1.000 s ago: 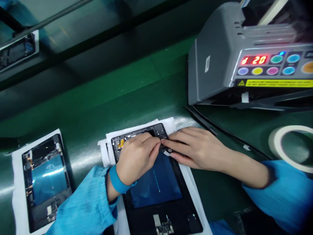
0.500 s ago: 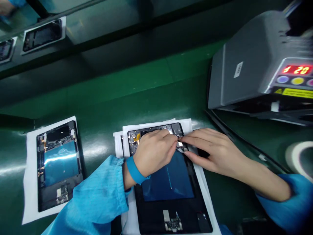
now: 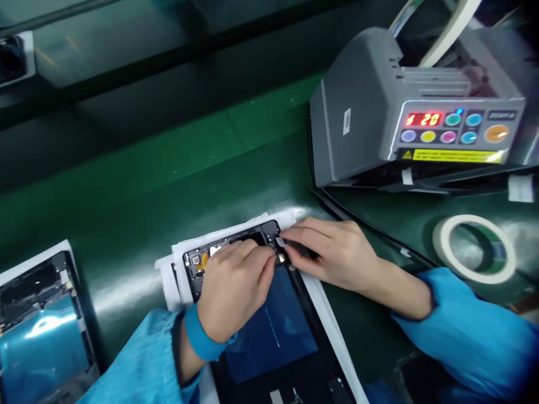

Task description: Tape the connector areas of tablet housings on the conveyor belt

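An opened tablet (image 3: 290, 359) with a blue battery area lies on white sheets in front of me. My left hand (image 3: 236, 280), a blue band at its wrist, reaches over the tablet's upper part with thumb and fingers pinched together near the top right corner. What those fingertips hold, if anything, is hidden. From the right, my right hand (image 3: 332, 252) reaches to the same corner. Its thumb and forefinger close on a small pale piece (image 3: 280, 242), too small to name surely. An orange flex cable (image 3: 205, 260) shows beside the left hand.
A second opened tablet (image 3: 46, 331) lies on white paper at the left. A grey tape dispenser (image 3: 357, 112) with a red display stands at the back right. In front of it are a black cable (image 3: 370, 224) and a roll of white tape (image 3: 440, 247).
The view has swung to the right, so more of the dispenser and the tape roll show. My right fingers have parted slightly from the left ones, with the pale piece now visible.
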### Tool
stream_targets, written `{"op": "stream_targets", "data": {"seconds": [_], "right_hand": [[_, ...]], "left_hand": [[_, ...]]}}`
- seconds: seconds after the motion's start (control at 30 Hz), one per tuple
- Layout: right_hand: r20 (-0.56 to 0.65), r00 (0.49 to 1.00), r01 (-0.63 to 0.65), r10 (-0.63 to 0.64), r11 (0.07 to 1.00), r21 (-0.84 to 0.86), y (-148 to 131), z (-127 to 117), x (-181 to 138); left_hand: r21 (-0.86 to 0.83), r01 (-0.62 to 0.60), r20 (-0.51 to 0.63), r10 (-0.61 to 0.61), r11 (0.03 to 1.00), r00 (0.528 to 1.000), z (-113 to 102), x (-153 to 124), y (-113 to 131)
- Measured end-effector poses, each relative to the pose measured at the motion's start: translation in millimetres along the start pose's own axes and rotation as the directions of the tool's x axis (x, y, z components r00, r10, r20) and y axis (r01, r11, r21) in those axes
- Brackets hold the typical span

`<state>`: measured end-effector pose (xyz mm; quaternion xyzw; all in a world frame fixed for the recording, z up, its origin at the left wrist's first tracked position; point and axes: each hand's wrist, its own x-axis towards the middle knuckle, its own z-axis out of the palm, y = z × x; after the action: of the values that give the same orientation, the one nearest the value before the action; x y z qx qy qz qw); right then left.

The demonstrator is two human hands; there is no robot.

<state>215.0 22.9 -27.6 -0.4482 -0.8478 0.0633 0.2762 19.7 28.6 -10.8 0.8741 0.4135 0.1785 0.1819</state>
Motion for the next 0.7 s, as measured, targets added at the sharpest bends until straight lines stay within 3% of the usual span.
{"op": "stream_targets", "data": {"seconds": [0.7], "right_hand": [[0.058,0.998,-0.005,0.005,1.000,0.000,-1.6,-3.5,2.4]], "left_hand": [[-0.021,0.004,0.007,-0.004,1.000,1.000,-0.6,3.3,0.9]]}}
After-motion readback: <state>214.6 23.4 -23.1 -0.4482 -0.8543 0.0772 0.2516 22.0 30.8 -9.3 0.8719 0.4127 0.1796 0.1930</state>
